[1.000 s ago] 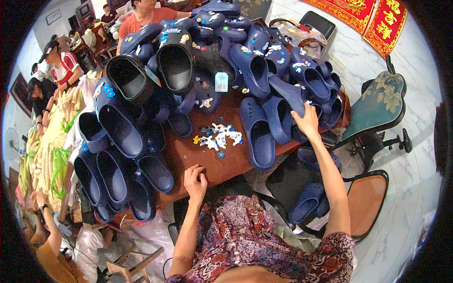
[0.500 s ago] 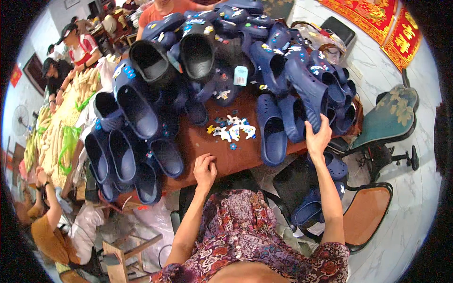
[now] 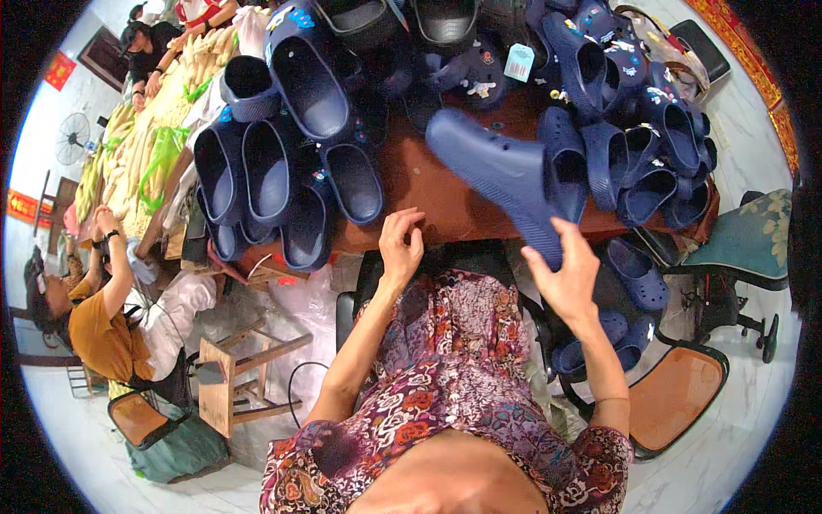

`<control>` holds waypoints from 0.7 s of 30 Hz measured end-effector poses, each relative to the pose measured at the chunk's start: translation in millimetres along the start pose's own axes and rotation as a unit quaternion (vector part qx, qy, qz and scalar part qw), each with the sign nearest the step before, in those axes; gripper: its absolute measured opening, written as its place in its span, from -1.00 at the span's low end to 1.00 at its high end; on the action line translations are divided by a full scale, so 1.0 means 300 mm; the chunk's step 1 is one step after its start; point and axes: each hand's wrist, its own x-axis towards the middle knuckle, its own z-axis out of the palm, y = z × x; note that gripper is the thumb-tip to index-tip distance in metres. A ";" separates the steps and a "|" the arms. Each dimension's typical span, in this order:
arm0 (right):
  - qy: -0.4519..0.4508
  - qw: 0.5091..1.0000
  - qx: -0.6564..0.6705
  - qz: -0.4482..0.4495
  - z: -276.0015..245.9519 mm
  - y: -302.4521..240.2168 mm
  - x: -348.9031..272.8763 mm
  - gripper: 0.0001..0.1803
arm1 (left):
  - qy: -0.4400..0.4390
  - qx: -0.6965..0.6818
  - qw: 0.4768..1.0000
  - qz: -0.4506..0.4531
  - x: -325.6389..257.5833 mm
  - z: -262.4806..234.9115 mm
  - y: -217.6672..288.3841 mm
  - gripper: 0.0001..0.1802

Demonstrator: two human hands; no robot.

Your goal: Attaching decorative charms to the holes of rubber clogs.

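Note:
My right hand (image 3: pixel 565 272) grips the heel end of a navy blue foam clog (image 3: pixel 501 180), held sole-up above the near edge of the brown table (image 3: pixel 445 210). My left hand (image 3: pixel 401 242) rests at the table's near edge with its fingers loosely curled and nothing in it. Several more navy clogs (image 3: pixel 282 184) lie in rows to the left of that hand, and a heap of decorated navy clogs (image 3: pixel 638 128) fills the right side of the table.
A teal swivel chair (image 3: pixel 745 244) and an orange-seated chair (image 3: pixel 672 394) stand at the right, with clogs (image 3: pixel 638 274) on the floor between. A wooden stool (image 3: pixel 227 368) is at the lower left. Other people sit at a long table of pale and green goods (image 3: pixel 137 154) on the left.
My right hand has picked a navy clog off the right-hand pile and drawn it toward me, sole up. My left hand stayed at the table edge. The view has dropped closer.

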 end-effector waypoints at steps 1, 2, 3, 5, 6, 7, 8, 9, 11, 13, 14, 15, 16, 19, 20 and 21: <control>-0.022 1.000 0.006 -0.013 0.031 -0.004 -0.020 -0.47 | -0.006 0.013 1.000 0.008 -0.012 -0.023 0.010 -0.70; -0.040 0.999 0.010 -0.028 0.066 0.003 -0.032 -0.47 | -0.015 0.024 0.999 0.015 -0.017 -0.031 0.013 -0.67; -0.053 0.998 0.001 -0.034 0.097 0.013 -0.053 -0.47 | -0.018 0.024 0.999 0.016 -0.023 -0.027 0.013 -0.67; -0.071 0.997 0.007 -0.039 0.162 0.021 -0.075 -0.47 | -0.033 0.046 0.998 0.006 -0.048 -0.028 -0.017 -0.66; -0.080 0.996 0.013 -0.034 0.189 0.021 -0.077 -0.47 | -0.043 0.053 0.998 0.004 -0.053 -0.026 -0.040 -0.63; -0.084 0.996 0.011 -0.030 0.204 0.020 -0.084 -0.49 | -0.049 0.063 0.997 0.015 -0.060 -0.022 -0.039 -0.62; -0.085 0.996 0.012 -0.034 0.230 0.022 -0.084 -0.49 | -0.056 0.074 0.995 0.026 -0.064 -0.021 -0.039 -0.61; -0.073 0.996 0.006 -0.046 0.259 0.025 -0.075 -0.50 | -0.053 0.075 0.995 0.026 -0.059 -0.020 -0.045 -0.61; -0.056 0.997 0.008 -0.061 0.291 0.003 -0.060 -0.50 | -0.056 0.084 0.994 0.035 -0.052 -0.017 -0.054 -0.59; -0.061 0.996 -0.002 -0.060 0.347 -0.008 -0.055 -0.51 | -0.048 0.088 0.994 0.037 -0.050 -0.015 -0.055 -0.59; -0.057 0.996 -0.005 -0.066 0.372 -0.015 -0.047 -0.51 | -0.040 0.092 0.994 0.042 -0.040 -0.014 -0.057 -0.59; -0.042 0.996 -0.010 -0.082 0.398 -0.019 -0.046 -0.50 | -0.034 0.092 0.994 0.046 -0.034 -0.013 -0.052 -0.59; -0.040 0.995 -0.014 -0.094 0.421 -0.035 -0.045 -0.50 | -0.024 0.088 0.995 0.041 -0.040 -0.017 -0.047 -0.60; -0.067 0.995 -0.023 -0.065 0.498 -0.040 -0.063 -0.46 | -0.006 0.088 0.995 0.048 -0.045 -0.017 -0.029 -0.63; -0.064 0.996 -0.017 -0.066 0.511 -0.051 -0.064 -0.46 | -0.001 0.083 0.996 0.043 -0.050 -0.011 -0.029 -0.62; -0.062 0.996 -0.010 -0.070 0.526 -0.061 -0.065 -0.47 | 0.007 0.087 0.995 0.050 -0.068 -0.002 -0.054 -0.62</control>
